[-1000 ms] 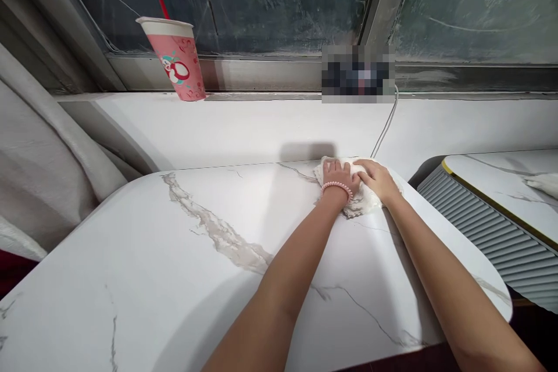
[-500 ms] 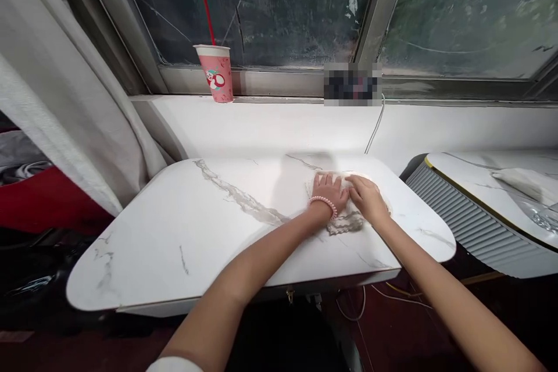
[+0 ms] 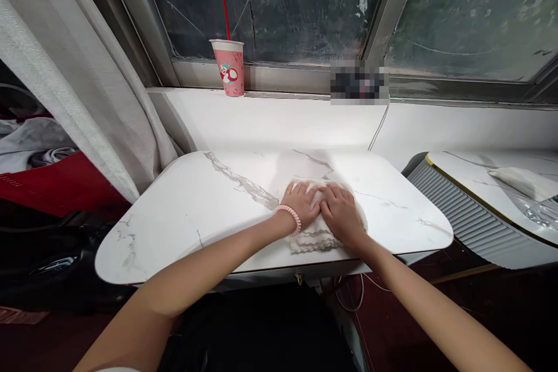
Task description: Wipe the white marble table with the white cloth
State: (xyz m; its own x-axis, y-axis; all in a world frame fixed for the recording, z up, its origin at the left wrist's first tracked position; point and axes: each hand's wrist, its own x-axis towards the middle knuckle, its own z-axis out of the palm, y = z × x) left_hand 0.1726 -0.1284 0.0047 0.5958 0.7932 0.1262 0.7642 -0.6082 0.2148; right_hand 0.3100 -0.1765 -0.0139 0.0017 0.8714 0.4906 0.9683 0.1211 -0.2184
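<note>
A cream cloth with wavy edges (image 3: 314,239) lies spread and bunched on the white marbled tabletop (image 3: 174,226), close to its front edge. My left hand (image 3: 300,204), with a pink coiled band (image 3: 293,215) at the wrist, presses flat on the cloth's left part, fingers spread. Beside it, my right hand (image 3: 342,214) rests palm down on the right part, its fingers stretched forward and slightly bent. The two thumbs nearly meet. Both palms hide much of the cloth's middle.
On the window ledge stands a pink paper cup with a red straw (image 3: 230,72). A blurred dark item (image 3: 360,82) sits further right, with a white cable (image 3: 380,125) hanging down. A ribbed-sided cabinet (image 3: 462,209) is at right; a grey curtain (image 3: 96,87) hangs at left.
Both hands and the cloth under them have slid left and toward me, nearer the table's front edge. The camera view has shifted slightly.
</note>
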